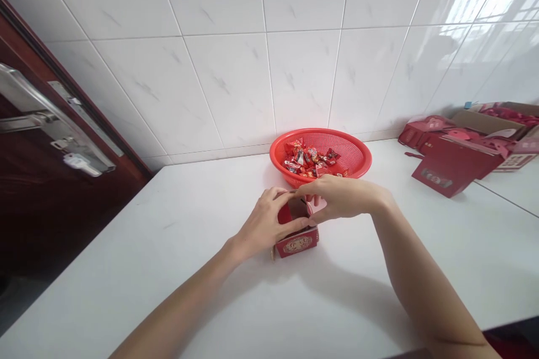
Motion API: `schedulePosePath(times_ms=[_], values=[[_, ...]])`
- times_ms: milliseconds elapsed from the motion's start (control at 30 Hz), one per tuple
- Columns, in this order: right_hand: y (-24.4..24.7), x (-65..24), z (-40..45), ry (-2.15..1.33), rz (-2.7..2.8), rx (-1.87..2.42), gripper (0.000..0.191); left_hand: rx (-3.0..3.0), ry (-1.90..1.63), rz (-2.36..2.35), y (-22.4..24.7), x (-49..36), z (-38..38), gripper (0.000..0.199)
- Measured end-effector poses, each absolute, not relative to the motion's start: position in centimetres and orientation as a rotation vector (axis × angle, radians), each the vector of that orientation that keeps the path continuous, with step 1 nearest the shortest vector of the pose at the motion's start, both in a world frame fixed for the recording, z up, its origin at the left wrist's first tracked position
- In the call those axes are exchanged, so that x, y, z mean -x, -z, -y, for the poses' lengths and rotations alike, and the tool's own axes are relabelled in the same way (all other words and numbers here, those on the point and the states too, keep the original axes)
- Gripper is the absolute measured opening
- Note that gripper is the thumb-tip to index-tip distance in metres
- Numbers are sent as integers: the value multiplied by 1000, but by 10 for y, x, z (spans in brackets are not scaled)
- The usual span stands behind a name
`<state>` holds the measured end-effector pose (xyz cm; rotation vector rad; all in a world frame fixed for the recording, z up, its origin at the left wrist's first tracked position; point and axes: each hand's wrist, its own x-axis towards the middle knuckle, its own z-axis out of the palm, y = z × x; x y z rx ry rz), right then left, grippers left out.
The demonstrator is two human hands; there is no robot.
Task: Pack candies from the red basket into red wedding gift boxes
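Observation:
A small red cardboard gift box (297,243) with a gold emblem on its front stands on the white table, its top open. My left hand (272,221) grips the box from the left, with fingers over the far rim and the thumb along the near rim. From the right, my right hand (334,197) is closed around the box's upper right edge, beside a pale pink flap (316,206). Its thumb is near the left thumb at the front corner. Most of the inside of the box is shaded or hidden by my fingers.
Just behind the box is a red plastic basket (362,160) with several wrapped candies (309,158). At the right are red cartons (458,164) and an open cardboard box (520,148) with red items. A tiled wall (227,78) borders the table; a door (25,179) is at left.

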<state>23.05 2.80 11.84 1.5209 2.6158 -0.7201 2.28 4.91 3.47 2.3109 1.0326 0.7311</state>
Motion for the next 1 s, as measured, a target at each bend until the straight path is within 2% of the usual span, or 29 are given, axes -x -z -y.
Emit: schedulePosePath(times_ms=[167, 367, 433, 600, 800, 1000], values=[[-119, -230, -29, 719, -2625, -1539, 34, -2254, -726, -960, -33, -23, -51, 40], [-122, -229, -29, 721, -2700, -1529, 21, -2166, -891, -839, -21, -24, -59, 27], [-123, -229, -28, 742, -2704, -1532, 18, -2073, -999, -849, -13, -27, -59, 29], [-123, -230, -29, 840, -2666, -1468, 19, -1790, -1213, -897, 4, -33, -57, 49], [-120, -230, -32, 844, -2594, -1495, 25, -1648, -1183, -897, 18, -28, -52, 24], [-119, -231, -32, 871, -2551, -1491, 26, -1633, -1197, -801, 29, -16, -44, 36]])
